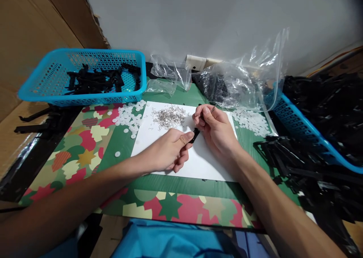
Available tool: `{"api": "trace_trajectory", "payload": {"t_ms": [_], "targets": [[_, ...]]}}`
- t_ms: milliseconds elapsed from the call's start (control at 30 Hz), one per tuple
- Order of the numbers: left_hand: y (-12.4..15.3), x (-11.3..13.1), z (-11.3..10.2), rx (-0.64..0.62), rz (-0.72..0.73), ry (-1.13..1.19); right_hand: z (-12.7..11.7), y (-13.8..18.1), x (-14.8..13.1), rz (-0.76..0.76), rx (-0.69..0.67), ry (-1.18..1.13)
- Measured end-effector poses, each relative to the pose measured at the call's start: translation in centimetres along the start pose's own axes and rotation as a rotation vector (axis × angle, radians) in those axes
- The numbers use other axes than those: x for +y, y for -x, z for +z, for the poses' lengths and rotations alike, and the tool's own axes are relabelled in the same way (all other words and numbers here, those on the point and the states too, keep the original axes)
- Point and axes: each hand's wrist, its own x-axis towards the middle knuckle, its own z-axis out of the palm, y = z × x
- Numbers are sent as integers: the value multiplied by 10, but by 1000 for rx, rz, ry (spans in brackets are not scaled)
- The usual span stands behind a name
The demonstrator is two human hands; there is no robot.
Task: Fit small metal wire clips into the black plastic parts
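Observation:
Over the white sheet (167,167), my left hand (171,148) is closed on a small black plastic part (195,135), gripping it between thumb and fingers. Most of that part is hidden by the fingers. My right hand (217,127) is close beside it, its thumb and fingers pinching a thin dark tool (213,108) whose tip points up past the thumb. Its exact kind does not show. Just beyond my left hand, a pile of small metal springs or clips (170,117) lies on the sheet; they are too small to tell which.
White plastic discs (129,116) lie left of the sheet, and more white discs (251,122) lie right. A blue basket (82,97) with black parts stands back left. Black parts (300,159) heap beside another blue basket (312,133). Clear plastic bags (241,84) line the wall.

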Motion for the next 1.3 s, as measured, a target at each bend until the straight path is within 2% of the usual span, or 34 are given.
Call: {"api": "trace_trajectory", "payload": {"t_ms": [500,633,767,900,1033,1133,1300], "targets": [[-2,-3,-2,25,5,18,1,-3,14,-53,-9,90],[-4,-5,-5,-26,57,56,-1,-3,-5,-117,-4,142],[-2,-2,-5,-82,116,128,-11,3,-35,-268,-12,453],[-2,-2,-3,-147,201,198,-31,8,-51,-264,-158,747],[-3,-7,-5,-163,241,237,-41,9,-60,-240,-284,760],[-3,-9,-6,-144,292,269,-35,23,-72,-270,-313,766],[0,-7,-1,-108,273,162,-31,86,-91,-381,-119,1000]]}}
